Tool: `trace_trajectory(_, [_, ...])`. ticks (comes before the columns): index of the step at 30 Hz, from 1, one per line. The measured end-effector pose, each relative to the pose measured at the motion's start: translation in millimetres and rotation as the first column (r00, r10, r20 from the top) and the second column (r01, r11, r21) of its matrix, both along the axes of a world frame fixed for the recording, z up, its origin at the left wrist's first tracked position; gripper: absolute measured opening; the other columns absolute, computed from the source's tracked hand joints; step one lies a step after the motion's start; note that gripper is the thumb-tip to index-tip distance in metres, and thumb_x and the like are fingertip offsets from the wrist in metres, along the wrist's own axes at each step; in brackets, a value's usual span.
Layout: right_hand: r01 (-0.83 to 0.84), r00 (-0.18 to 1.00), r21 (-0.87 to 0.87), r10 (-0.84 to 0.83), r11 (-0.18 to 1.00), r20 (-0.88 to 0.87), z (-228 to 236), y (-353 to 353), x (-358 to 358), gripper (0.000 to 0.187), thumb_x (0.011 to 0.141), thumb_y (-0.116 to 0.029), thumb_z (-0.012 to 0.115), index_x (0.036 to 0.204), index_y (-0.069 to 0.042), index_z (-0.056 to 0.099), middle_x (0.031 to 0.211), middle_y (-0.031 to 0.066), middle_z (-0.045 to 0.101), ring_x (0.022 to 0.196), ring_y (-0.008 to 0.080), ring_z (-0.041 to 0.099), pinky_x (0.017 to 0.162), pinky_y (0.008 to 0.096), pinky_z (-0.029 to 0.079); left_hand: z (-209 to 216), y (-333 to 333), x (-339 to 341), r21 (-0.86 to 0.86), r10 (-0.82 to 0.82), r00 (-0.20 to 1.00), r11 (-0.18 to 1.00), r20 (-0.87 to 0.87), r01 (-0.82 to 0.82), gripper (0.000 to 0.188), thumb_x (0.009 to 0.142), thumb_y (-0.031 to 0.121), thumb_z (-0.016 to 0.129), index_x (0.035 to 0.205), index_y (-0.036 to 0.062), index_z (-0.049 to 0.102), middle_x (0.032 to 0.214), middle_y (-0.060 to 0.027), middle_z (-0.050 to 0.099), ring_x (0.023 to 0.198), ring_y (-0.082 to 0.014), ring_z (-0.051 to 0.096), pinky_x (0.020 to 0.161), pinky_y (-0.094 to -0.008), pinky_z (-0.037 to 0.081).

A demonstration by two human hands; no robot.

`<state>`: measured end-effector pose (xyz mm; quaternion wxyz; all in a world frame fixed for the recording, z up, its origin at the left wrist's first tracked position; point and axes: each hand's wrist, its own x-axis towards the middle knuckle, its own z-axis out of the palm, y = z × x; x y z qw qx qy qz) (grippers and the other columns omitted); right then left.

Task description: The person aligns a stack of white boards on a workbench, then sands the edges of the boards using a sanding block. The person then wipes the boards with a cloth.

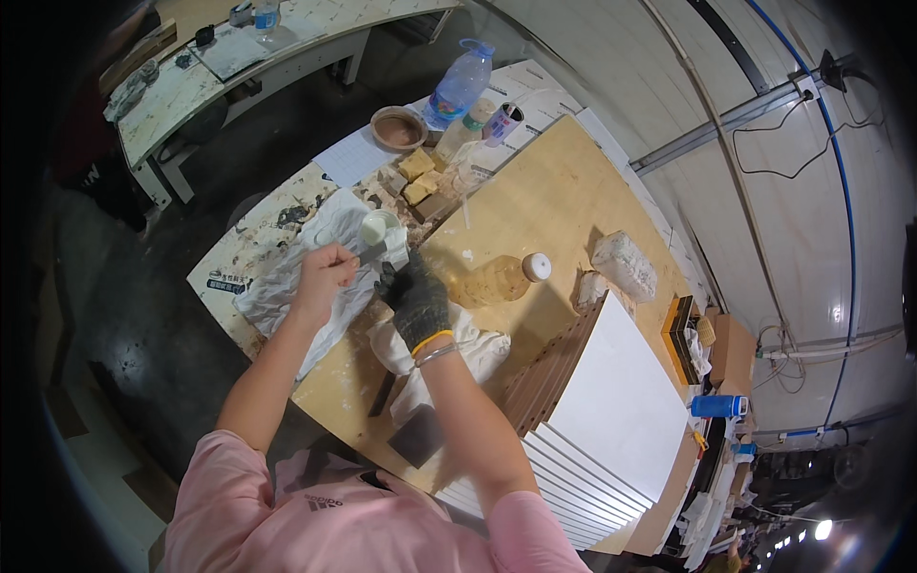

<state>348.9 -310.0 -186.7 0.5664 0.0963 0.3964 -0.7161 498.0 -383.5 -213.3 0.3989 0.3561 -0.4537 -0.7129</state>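
Workshop w/ pale wall panels (735, 86) on the R & a 2nd worktop (277, 59) at upper L; main worktop (549, 177) is partly tan board, its far L part splotched w/ dark & pale marks; L hand (328, 272), bare, is above a crumpled white sheet (339, 212), grip closed, pinching a dark flat blade (371, 254) that points R, just below a small white cup (375, 227) w/ pale stuff inside; R hand (417, 296), in a dark glove w/ yellow cuff, is just beside the blade, fingers bent; can't tell if its grip pinches anything; R of the glove, a clear bottle (497, 280) w/ white cap; pale cloth (489, 350) by the R wrist; beyond the cup, yellowish blocks (416, 164), a brown bowl (398, 128) & a big bluish jug (461, 84); R of the R forearm, stacked white panels (621, 392); farther off, a whitish lump (624, 265) & a blue bottle (716, 406).
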Motion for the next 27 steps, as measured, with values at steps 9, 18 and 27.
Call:
trace_trajectory(9, [-0.014,0.999,-0.004,0.013,1.000,-0.050,-16.4,-2.3,-0.8,0.020,0.098,-0.027,0.066,0.096,-0.008,0.064,0.085,0.0069,0.063,0.077,0.0285,0.067,0.064,0.0450,0.057,-9.4,-0.8,-6.2,-0.642,0.414,0.884,0.743,0.218,-0.189,0.010,0.087,0.002,0.066,0.077,0.0034,0.061,0.069,-0.0046,0.057,0.059,-0.0173,0.051,0.057,-0.0324,0.042])
trace_trajectory(18, [-0.014,0.986,0.056,0.023,0.998,-0.167,-4.7,-6.1,-1.5,0.024,0.100,-0.031,0.062,0.097,-0.008,0.065,0.087,0.0097,0.069,0.071,0.0253,0.067,0.063,0.0423,0.057,14.3,21.5,7.1,-0.964,0.585,0.784,0.258,0.206,0.062,0.010,0.077,0.000,0.068,0.085,0.0053,0.067,0.073,-0.0087,0.057,0.069,-0.0293,0.057,0.060,-0.0386,0.047])
trace_trajectory(27, [0.004,0.982,0.099,0.014,0.995,-0.186,-3.3,-10.7,-2.2,0.027,0.097,-0.029,0.066,0.084,-0.007,0.060,0.076,0.0081,0.061,0.070,0.0272,0.067,0.062,0.0434,0.057,-6.2,25.4,-4.8,-0.287,0.161,0.976,0.951,0.148,-0.113,0.008,0.090,0.000,0.067,0.083,-0.0002,0.063,0.072,0.0008,0.061,0.064,-0.0045,0.050,0.057,-0.0240,0.040])
